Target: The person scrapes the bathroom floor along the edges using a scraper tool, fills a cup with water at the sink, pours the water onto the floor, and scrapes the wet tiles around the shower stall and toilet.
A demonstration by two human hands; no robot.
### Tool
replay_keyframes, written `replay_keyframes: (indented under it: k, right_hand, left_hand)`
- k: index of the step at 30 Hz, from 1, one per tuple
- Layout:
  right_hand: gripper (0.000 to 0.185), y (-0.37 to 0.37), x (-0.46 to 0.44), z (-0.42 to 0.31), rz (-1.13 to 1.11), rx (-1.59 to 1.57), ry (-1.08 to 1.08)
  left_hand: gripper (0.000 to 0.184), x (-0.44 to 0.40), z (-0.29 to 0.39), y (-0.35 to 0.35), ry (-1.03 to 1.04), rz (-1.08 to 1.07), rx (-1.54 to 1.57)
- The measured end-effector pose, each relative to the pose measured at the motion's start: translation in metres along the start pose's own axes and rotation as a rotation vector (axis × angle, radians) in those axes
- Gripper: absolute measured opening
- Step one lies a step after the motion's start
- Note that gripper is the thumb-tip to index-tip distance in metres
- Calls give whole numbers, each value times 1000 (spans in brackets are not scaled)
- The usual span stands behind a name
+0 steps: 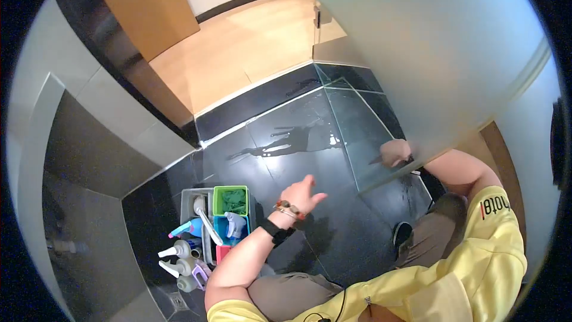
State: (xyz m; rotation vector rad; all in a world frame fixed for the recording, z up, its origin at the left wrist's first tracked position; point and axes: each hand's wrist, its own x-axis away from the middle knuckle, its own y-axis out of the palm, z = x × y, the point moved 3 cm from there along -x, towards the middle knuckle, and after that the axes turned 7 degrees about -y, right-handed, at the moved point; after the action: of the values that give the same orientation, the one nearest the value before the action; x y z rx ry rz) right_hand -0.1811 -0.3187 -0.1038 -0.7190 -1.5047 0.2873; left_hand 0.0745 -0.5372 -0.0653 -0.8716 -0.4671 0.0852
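Note:
My left hand (302, 197) is held over the dark tiled floor (298, 167), just right of the cleaning caddy, with thumb and a finger apart and nothing in it. It wears a bracelet and a black watch (275, 231). My right hand (395, 152) shows through the glass door (417, 53) at its lower part, fingers curled; something thin and dark sticks out to its left, too blurred to name. The caddy (189, 197) holds a green bin (231, 189) with green cloths, a blue bin and spray bottles.
More white-topped spray bottles (176, 250) stand on the floor at the lower left, near a drain (177, 302). Water (292, 141) lies on the tiles ahead. A raised dark sill (256, 104) borders the wooden floor (238, 53). A grey wall is at the left.

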Motion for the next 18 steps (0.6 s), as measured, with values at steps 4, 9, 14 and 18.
replay_keyframes:
  k: [4, 9, 14, 18]
  right_hand:
    - [23, -21, 13, -26, 28, -162, 328]
    - [24, -53, 23, -57, 144, -193, 0]
    - [24, -69, -21, -86, 106, -103, 48]
    - [24, -83, -53, -99, 94, -89, 106]
  left_hand:
    - [66, 28, 59, -24, 384, 264, 197]
    - [73, 58, 93, -39, 572, 316, 307]
    - [65, 60, 95, -40, 607, 563, 165]
    - [32, 46, 75, -44, 560, 847, 149]
